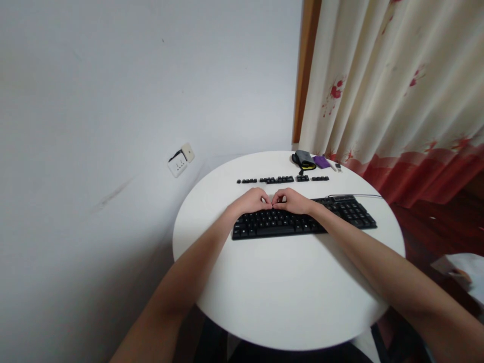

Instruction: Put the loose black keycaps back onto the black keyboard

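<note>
A black keyboard (276, 231) lies on the round white table (287, 292). Over its upper letter rows my left hand (254, 200) is closed, thumb and fingertips pressed together. My right hand (291, 200) mirrors it, also pinched, and the fingertips of both hands nearly meet. Whatever sits between the fingertips is too small to make out. Behind the hands, several loose black keycaps (280, 179) lie in a row along the table. Parts of the keyboard's upper rows are hidden by my hands and right forearm.
At the table's back right are a grey and black cloth or pouch (304, 159), a purple cloth (321, 161) and small items. A thin cable (359, 195) runs off the right side. A wall with a socket (177, 165) borders the left; a curtain (393, 91) hangs at right.
</note>
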Motion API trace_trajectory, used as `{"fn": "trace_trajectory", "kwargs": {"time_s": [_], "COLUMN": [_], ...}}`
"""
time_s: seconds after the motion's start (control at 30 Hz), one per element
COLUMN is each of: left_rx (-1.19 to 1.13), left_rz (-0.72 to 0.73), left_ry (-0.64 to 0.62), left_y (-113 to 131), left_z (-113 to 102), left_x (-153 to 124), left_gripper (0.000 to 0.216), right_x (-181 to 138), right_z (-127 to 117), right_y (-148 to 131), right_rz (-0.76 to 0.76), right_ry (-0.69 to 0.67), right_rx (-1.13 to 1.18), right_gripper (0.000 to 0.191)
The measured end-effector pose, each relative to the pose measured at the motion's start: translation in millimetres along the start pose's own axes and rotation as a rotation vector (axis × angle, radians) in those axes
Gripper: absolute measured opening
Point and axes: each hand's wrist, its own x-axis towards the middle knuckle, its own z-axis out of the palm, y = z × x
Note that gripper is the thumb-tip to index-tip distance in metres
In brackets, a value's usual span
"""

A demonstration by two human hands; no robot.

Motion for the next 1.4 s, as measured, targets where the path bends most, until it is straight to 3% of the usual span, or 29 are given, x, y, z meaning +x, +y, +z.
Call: {"fn": "trace_trajectory", "kwargs": {"time_s": [0.13, 0.23, 0.33, 0.63, 1.3, 1.4], "left_rx": [-0.037, -0.183, -0.287, -0.353, -0.325, -0.266], "left_rz": [-0.033, -0.144, -0.197, -0.237, -0.175, -0.160], "left_ry": [0.052, -0.035, -0.111, -0.103, -0.140, -0.095], "left_y": [-4, -9, -14, -15, -21, -25], "left_z": [3, 5, 5, 4, 7, 12], "left_x": [3, 4, 4, 6, 5, 8], "left_gripper": [0.027, 0.038, 0.035, 0.032, 0.034, 0.034], "right_x": [-2, -2, -1, 2, 0, 1], "right_z": [-1, -2, -3, 4, -2, 1], "right_y": [4, 7, 9, 17, 12, 15], "right_rz": [0.067, 0.103, 0.109, 0.117, 0.109, 0.120], "right_ry": [0.009, -0.088, -0.113, -0.074, -0.131, -0.106], "right_rx": [-0.076, -0.019, 0.014, 0.014, 0.012, -0.050], "right_gripper": [0.029, 0.029, 0.029, 0.023, 0.026, 0.027]}}
